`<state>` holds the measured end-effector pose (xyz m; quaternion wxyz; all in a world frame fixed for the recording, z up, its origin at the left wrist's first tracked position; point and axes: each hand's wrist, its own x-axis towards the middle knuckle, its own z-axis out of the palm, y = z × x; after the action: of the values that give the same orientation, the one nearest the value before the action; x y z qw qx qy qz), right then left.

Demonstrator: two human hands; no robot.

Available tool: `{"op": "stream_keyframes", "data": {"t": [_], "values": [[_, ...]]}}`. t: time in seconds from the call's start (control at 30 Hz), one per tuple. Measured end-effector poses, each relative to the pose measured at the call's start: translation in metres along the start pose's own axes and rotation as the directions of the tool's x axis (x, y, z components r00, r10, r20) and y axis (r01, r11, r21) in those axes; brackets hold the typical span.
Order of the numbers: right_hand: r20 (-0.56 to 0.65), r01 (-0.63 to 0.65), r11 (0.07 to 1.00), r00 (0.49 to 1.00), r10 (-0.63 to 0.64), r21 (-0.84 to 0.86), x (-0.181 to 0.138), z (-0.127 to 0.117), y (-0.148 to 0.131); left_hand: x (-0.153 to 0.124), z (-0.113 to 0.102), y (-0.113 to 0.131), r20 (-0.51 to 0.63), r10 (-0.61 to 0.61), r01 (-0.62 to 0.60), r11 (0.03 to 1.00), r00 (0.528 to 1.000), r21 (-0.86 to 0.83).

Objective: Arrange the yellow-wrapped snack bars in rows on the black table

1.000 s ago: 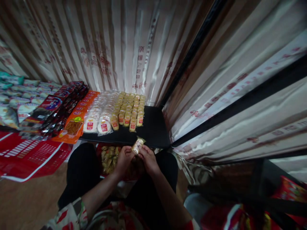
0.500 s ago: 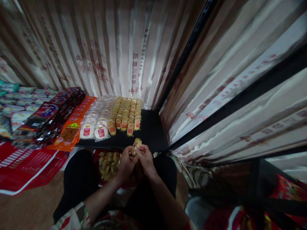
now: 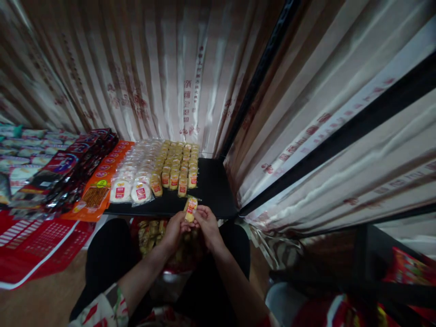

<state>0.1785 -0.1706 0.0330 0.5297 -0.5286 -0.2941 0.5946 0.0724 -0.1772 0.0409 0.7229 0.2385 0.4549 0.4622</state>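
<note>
Pale yellow with a red-and-orange label, the roll point(image 3: 191, 207) you hold echoes the yellow packs point(image 3: 174, 175) ranked on the black shelf point(image 3: 214, 186). To their left, white cakes point(image 3: 120, 191) carry red labels under clear wrap; alongside, an orange bag point(image 3: 113, 159) wears a column of purplish rings and a yellow-green oval. Dark packs point(image 3: 61, 168) farther left mix black and deep red with a patch of blue. Your cream sleeve point(image 3: 104, 309) bears a red and green print; your trousers point(image 3: 106, 247) are black. Red-brown characters and figures pattern the beige curtain point(image 3: 163, 68). A white band and white bars mark the red sack point(image 3: 41, 265) over brown floor point(image 3: 61, 299).
</note>
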Motion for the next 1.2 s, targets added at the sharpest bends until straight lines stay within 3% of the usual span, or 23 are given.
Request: {"op": "stream_keyframes", "data": {"t": [0.1,0.17,0.27,0.33,0.4,0.53,0.67,0.9,1.2], "values": [[0.016,-0.02,0.999,1.0,0.021,-0.045,0.006,-0.003,-0.005,0.008,0.001,0.0,0.011,-0.017,0.016,0.997,1.0,0.072],[0.005,0.018,0.998,1.0,-0.018,-0.062,0.012,-0.008,-0.006,0.015,-0.002,-0.003,-0.05,0.021,-0.009,0.975,0.999,0.22],[-0.054,0.129,0.986,0.989,-0.135,-0.102,0.027,-0.015,-0.006,0.023,-0.005,-0.007,-0.173,0.278,-0.147,0.834,0.945,0.532],[-0.087,0.203,0.964,0.972,-0.22,-0.173,0.041,-0.017,-0.005,0.024,-0.006,-0.008,-0.113,0.473,-0.269,0.664,0.874,0.698],[-0.087,0.256,0.933,0.954,-0.286,-0.254,0.057,-0.018,-0.004,0.024,-0.003,-0.007,0.025,0.569,-0.368,0.497,0.822,0.786],[-0.086,0.302,0.881,0.931,-0.355,-0.363,0.08,-0.011,-0.004,0.029,0.003,-0.003,0.231,0.599,-0.462,0.264,0.766,0.846],[-0.095,0.313,0.85,0.918,-0.385,-0.423,0.092,-0.003,-0.007,0.039,0.003,0.002,0.27,0.604,-0.427,0.129,0.749,0.895],[-0.042,0.363,0.756,0.888,-0.457,-0.544,0.108,0.007,-0.007,0.056,-0.009,0.005,0.232,0.655,-0.338,0.038,0.719,0.94],[-0.029,0.373,0.724,0.879,-0.476,-0.581,0.113,0.004,0.003,0.072,-0.021,-0.003,0.261,0.658,-0.37,0.028,0.707,0.929]]}}
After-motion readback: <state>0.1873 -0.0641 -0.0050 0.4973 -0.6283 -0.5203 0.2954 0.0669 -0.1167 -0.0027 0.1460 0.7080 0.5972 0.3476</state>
